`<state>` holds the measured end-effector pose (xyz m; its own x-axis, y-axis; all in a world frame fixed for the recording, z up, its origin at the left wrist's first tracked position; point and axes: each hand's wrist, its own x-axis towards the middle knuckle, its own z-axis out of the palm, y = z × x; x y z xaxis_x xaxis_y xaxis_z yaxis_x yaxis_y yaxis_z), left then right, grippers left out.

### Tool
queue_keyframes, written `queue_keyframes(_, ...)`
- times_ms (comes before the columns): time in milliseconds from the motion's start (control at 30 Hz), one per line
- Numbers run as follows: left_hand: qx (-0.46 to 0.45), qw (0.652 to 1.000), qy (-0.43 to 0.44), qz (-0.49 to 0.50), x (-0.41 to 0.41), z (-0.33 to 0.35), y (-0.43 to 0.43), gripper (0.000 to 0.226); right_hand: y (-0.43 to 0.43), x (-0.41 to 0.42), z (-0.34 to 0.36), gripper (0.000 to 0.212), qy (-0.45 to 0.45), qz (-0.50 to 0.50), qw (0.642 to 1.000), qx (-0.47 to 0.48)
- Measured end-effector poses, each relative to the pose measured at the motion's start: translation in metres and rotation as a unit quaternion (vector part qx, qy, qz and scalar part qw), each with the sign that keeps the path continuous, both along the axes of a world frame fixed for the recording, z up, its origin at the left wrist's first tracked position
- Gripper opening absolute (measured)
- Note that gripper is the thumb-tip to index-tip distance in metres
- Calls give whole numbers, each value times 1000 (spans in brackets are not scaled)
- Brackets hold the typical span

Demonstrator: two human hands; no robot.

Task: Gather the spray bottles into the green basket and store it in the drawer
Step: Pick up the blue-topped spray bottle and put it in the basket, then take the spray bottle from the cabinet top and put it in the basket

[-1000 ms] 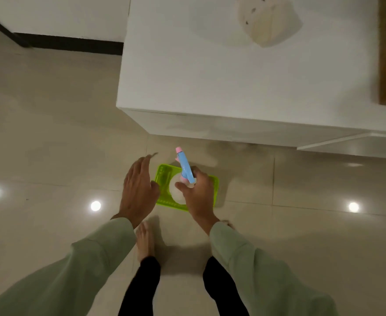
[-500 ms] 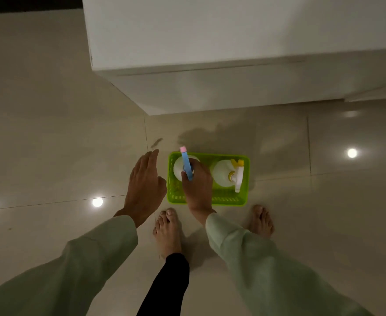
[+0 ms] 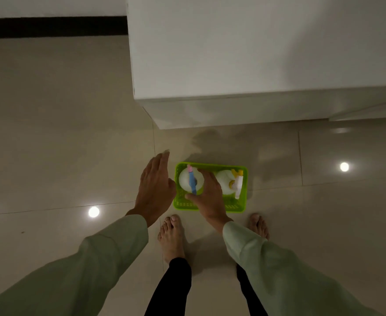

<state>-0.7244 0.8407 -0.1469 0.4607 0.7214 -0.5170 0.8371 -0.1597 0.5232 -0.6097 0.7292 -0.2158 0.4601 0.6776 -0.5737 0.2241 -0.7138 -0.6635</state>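
The green basket sat on the tiled floor, directly beneath the right hand and just to the right of the left hand. Inside it stood two white spray bottles: the one with the blue trigger head occupied the basket's left end, under the right hand's fingers, and the one with the yellow-and-white head stood beyond that hand's far side, at the right end. The right hand was spread over the blue-headed bottle, fingers curved around its top and thumb by the nozzle, though whether it truly gripped could not be told. The left hand hovered flat and open, fingers together, holding nothing, beside the basket's left wall. A white cabinet rose ahead of both hands. Two bare feet stood just behind the basket, below the wrists.
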Motion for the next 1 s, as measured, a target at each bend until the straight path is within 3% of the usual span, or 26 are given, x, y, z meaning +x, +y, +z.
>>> queue_keyframes(133,5,1000,-11,7,14,43,3,72,-1,18,43,72,21,-25,999,40)
queue_keyframes(333,31,998,-50,14,46,122,-2,73,14,61,131,62,-21,-60,992,111)
queue_keyframes(467,62,995,-75,20,77,179,-6,72,21,107,198,42,-63,-87,976,188)
queue_keyframes(600,93,991,-91,19,117,239,0,71,27,161,265,41,-79,-85,968,225)
queue_keyframes(800,143,984,-104,19,177,320,22,70,38,232,345,44,-80,-82,968,222)
queue_keyframes(1000,153,983,-104,20,216,346,58,68,72,276,377,52,-85,-51,976,194)
